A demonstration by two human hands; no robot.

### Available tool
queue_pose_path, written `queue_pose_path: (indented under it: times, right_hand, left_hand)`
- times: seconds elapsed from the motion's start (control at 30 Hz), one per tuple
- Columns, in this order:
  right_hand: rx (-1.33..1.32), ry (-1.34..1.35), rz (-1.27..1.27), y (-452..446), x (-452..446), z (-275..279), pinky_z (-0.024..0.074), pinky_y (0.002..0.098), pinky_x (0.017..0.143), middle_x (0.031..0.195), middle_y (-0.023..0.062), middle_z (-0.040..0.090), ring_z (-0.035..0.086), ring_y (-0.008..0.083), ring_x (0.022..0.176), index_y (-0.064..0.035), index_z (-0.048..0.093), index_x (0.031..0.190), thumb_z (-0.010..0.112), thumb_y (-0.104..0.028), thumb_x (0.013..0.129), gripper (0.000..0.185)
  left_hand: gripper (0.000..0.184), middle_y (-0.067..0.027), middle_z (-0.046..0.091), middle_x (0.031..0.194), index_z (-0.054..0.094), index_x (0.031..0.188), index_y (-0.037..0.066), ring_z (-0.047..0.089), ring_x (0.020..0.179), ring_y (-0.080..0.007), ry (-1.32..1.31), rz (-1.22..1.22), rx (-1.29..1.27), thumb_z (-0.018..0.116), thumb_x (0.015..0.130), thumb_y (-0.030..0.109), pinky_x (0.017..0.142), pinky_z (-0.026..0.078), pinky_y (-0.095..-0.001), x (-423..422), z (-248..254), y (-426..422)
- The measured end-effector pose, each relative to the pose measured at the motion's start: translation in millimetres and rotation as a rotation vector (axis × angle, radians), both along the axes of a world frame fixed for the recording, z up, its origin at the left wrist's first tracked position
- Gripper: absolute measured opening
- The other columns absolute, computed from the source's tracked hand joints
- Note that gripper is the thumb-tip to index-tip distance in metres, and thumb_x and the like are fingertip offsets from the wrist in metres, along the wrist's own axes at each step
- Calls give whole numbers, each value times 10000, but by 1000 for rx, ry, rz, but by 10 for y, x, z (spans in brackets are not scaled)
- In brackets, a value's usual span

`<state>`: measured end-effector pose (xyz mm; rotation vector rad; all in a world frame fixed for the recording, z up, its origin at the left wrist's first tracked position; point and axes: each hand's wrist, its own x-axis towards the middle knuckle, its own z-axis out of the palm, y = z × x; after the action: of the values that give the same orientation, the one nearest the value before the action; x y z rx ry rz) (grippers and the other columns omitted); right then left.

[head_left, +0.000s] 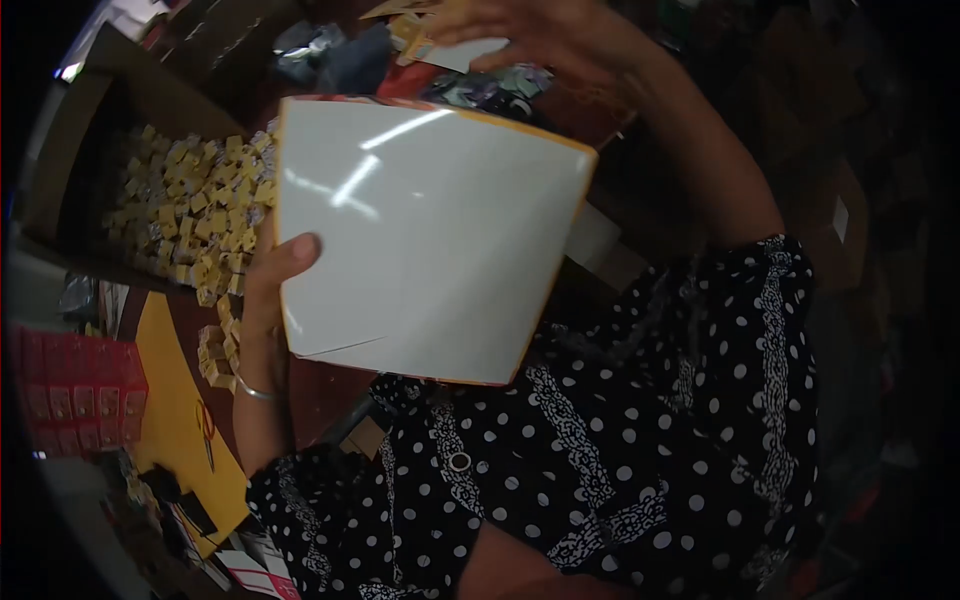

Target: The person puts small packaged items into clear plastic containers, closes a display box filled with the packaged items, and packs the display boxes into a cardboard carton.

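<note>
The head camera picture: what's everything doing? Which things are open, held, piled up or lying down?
White board: held up, shiny
Left hand: gripping the board's edge
Right hand: raised; can't tell what it grips
Bracelet: worn on left wrist
Brown box: open
Yellow blocks: heaped loosely
Scissors: lying down; can't tell if open
Pink boxes: stacked

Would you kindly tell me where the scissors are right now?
In the head view, the scissors lie toward the lower left on the yellow sheet, between the pink boxes and the person's left forearm.
</note>
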<state>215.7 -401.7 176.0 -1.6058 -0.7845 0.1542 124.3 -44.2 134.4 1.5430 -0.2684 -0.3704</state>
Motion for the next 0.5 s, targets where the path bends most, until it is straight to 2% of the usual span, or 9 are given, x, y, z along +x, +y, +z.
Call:
queue_pose_path:
  times: [0.03, 0.1, 0.13, 0.17, 0.23, 0.37, 0.43, 0.47, 0.5]
  right_hand:
    - [-2, 30, -45, -167, -132, -229, 432, 454, 1089, 1408, 269, 503, 529, 313, 1309, 8, 400, 1489, 594, -694, 889, 943]
    - [243, 143, -136, -367, -345, -612, 438, 443, 1082, 1391, 228, 527, 522, 282, 1316, 4, 336, 1520, 561, -646, 938, 901]
    - [280, 172, -202, -204, -605, -682, 448, 417, 1065, 1383, 210, 537, 541, 275, 1284, 2, 319, 1523, 593, -577, 952, 858]
    - [285, 194, -220, -196, -676, -675, 448, 417, 1065, 1383, 210, 537, 541, 275, 1284, 2, 319, 1523, 593, -577, 952, 858]
    - [349, 293, -366, -153, -1060, -646, 452, 422, 1069, 1399, 216, 524, 534, 283, 1296, 3, 318, 1521, 589, -572, 955, 851]
    - [449, 437, -654, -250, -1455, -414, 461, 430, 1076, 1432, 228, 499, 518, 299, 1322, 7, 315, 1517, 582, -563, 962, 839]
    - [492, 506, -782, -296, -1566, -309, 465, 435, 1080, 1448, 234, 487, 511, 307, 1335, 8, 314, 1515, 579, -558, 965, 833]
    - [496, 516, -790, -445, -1599, -448, 465, 435, 1080, 1448, 234, 487, 511, 307, 1335, 8, 314, 1515, 579, -558, 965, 833]
    - [461, 380, -815, -707, -1646, -711, 463, 420, 1062, 1415, 214, 515, 534, 286, 1290, 9, 336, 1504, 597, -534, 962, 810]
  left_hand:
    - [887, -211, 596, 1249, 391, 1477, -53, 621, 1119, -291, -3, 125, -97, 721, 794, 405, 945, 512, -353, 39, -117, 53]
    - [811, -221, 612, 1224, 423, 1436, -76, 653, 1062, -295, 24, 88, -131, 681, 846, 417, 918, 539, -356, 202, -118, 116]
    - [747, -230, 628, 1199, 455, 1394, -99, 684, 1006, -299, 10, 83, -148, 640, 899, 429, 891, 565, -359, 258, -80, 110]
    - [747, -230, 628, 1199, 455, 1394, -99, 684, 1006, -299, 36, 70, -141, 640, 899, 429, 891, 565, -359, 306, -67, 50]
    - [617, -228, 652, 1155, 500, 1343, -97, 705, 930, -279, -54, 167, -93, 570, 962, 383, 841, 579, -340, 435, -49, -154]
    - [507, -208, 670, 1104, 547, 1283, -91, 704, 932, -253, -149, -19, -93, 543, 981, 317, 829, 578, -341, 535, -37, -989]
    - [424, -167, 680, 1044, 583, 1227, -83, 692, 924, -215, -424, -16, -115, 528, 981, 257, 820, 571, -320, 642, -294, -1374]
    - [424, -167, 680, 1044, 583, 1227, -83, 692, 924, -215, -414, -23, -111, 528, 981, 257, 820, 571, -320, 605, -359, -1584]
    - [438, -136, 678, 1021, 596, 1217, -67, 681, 907, -199, -340, -47, -154, 562, 961, 287, 814, 556, -302, 550, -433, -1817]
